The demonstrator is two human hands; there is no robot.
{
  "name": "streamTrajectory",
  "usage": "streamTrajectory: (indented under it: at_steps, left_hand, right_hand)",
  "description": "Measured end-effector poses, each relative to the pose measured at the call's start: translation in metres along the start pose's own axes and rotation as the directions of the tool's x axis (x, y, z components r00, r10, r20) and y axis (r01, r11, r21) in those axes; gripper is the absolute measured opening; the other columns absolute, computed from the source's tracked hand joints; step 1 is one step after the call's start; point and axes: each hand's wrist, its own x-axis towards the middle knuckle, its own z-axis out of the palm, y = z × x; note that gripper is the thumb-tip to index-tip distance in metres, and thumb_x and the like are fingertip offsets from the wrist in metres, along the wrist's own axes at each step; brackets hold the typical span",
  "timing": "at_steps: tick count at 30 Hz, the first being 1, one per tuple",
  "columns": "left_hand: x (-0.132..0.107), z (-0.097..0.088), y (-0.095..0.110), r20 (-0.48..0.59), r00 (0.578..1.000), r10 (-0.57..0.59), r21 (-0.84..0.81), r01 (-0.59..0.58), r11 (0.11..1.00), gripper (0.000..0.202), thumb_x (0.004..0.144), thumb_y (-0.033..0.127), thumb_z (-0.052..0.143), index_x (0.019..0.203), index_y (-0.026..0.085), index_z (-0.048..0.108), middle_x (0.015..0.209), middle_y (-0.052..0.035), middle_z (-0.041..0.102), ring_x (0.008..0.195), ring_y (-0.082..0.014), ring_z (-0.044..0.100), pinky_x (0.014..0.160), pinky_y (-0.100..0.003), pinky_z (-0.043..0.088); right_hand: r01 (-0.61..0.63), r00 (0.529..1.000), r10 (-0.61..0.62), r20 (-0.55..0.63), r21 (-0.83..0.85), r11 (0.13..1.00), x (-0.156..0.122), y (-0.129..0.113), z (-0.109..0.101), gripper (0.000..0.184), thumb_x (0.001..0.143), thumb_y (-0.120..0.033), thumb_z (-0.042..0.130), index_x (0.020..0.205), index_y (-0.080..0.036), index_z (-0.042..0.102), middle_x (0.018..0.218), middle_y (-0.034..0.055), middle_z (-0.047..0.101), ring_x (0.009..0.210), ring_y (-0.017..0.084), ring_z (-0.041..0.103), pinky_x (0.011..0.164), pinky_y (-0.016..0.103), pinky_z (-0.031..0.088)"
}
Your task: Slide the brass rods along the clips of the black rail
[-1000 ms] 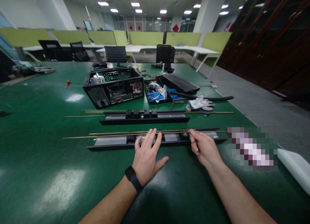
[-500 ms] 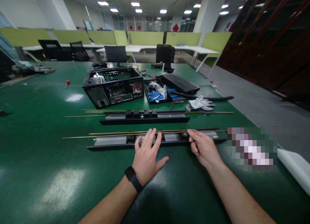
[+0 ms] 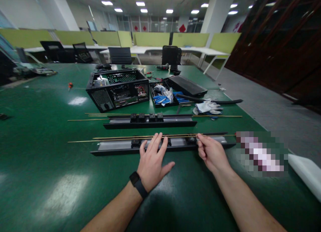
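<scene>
On the green table (image 3: 112,178), the nearer black channel (image 3: 112,153) is laid crosswise. The left hand (image 3: 152,161) is spread, palm down, over its middle, with nothing seen gripped. By the right hand (image 3: 213,151), a thin brass rod (image 3: 80,141) is pinched at the fingertips, beside the rightmost black block (image 3: 191,139). The rod is stretched along the channel, its left end carried past the channel's edge. Since half a second ago, that end and the pinch are shifted slightly rightward; apparently the rod is being slid lengthwise.
</scene>
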Motion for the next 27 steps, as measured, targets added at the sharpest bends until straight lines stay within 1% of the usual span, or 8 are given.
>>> streamTrajectory:
  at_steps: [2, 6, 10, 16, 21, 27]
  left_hand:
    - [0.0003, -0.0004, 0.0001, 0.006, 1.000, -0.002, 0.000, 0.002, 1.000, 0.076, 0.086, 0.047, 0.067, 0.150, 0.021, 0.038, 0.162, -0.0123, 0.029, 0.148, -0.0304, 0.028, 0.116, -0.054, 0.022]
    - [0.0002, -0.0012, 0.0001, 0.001, 1.000, -0.006, -0.004, 0.006, 1.000, 0.076, 0.086, 0.047, 0.066, 0.151, 0.020, 0.038, 0.161, -0.0134, 0.030, 0.148, -0.0305, 0.028, 0.116, -0.054, 0.022]
    - [-0.0001, -0.0015, 0.0003, -0.007, 1.000, -0.004, -0.009, 0.003, 1.000, 0.076, 0.085, 0.047, 0.067, 0.150, 0.020, 0.039, 0.161, -0.0143, 0.031, 0.148, -0.0318, 0.029, 0.116, -0.054, 0.023]
    - [-0.0001, -0.0011, 0.0007, -0.004, 1.000, -0.005, -0.010, 0.005, 1.000, 0.076, 0.085, 0.046, 0.067, 0.150, 0.021, 0.039, 0.161, -0.0145, 0.031, 0.147, -0.0322, 0.030, 0.116, -0.054, 0.023]
    - [-0.0003, -0.0007, 0.0001, -0.005, 1.000, -0.007, -0.005, 0.007, 1.000, 0.076, 0.084, 0.046, 0.068, 0.150, 0.022, 0.039, 0.161, -0.0137, 0.030, 0.148, -0.0324, 0.029, 0.116, -0.055, 0.023]
    - [0.0003, -0.0016, 0.0005, -0.003, 1.000, -0.003, -0.010, 0.003, 1.000, 0.074, 0.086, 0.046, 0.066, 0.150, 0.021, 0.039, 0.161, -0.0137, 0.031, 0.148, -0.0316, 0.030, 0.116, -0.054, 0.022]
  right_hand:
    - [0.001, 1.000, -0.001, 0.000, -0.002, 1.000, 0.0004, 0.0010, -0.0006, 0.037, 0.069, -0.040, 0.086, 0.066, -0.016, 0.057, 0.054, -0.0031, 0.054, 0.028, 0.004, 0.036, 0.024, 0.016, 0.019]
    - [0.021, 1.000, -0.021, 0.012, -0.055, 0.998, 0.0006, 0.0022, -0.0018, 0.042, 0.072, -0.044, 0.084, 0.063, -0.015, 0.055, 0.053, -0.0024, 0.054, 0.027, 0.003, 0.036, 0.025, 0.016, 0.019]
    - [0.028, 0.999, -0.026, 0.029, -0.087, 0.996, -0.0005, 0.0015, -0.0012, 0.042, 0.068, -0.044, 0.087, 0.065, -0.015, 0.057, 0.056, -0.0017, 0.057, 0.027, 0.003, 0.037, 0.025, 0.015, 0.018]
    - [0.018, 1.000, -0.017, 0.016, -0.058, 0.998, -0.0003, 0.0011, -0.0011, 0.040, 0.068, -0.042, 0.086, 0.064, -0.016, 0.056, 0.055, -0.0014, 0.056, 0.027, 0.003, 0.037, 0.024, 0.016, 0.019]
    - [0.004, 1.000, -0.004, 0.006, -0.019, 1.000, 0.0006, 0.0011, -0.0021, 0.038, 0.068, -0.039, 0.086, 0.067, -0.017, 0.056, 0.055, -0.0024, 0.055, 0.029, 0.004, 0.038, 0.024, 0.016, 0.021]
    - [0.019, 1.000, -0.019, -0.001, -0.013, 1.000, -0.0009, 0.0006, -0.0007, 0.039, 0.068, -0.040, 0.086, 0.069, -0.017, 0.055, 0.056, -0.0031, 0.055, 0.028, 0.003, 0.037, 0.024, 0.015, 0.020]
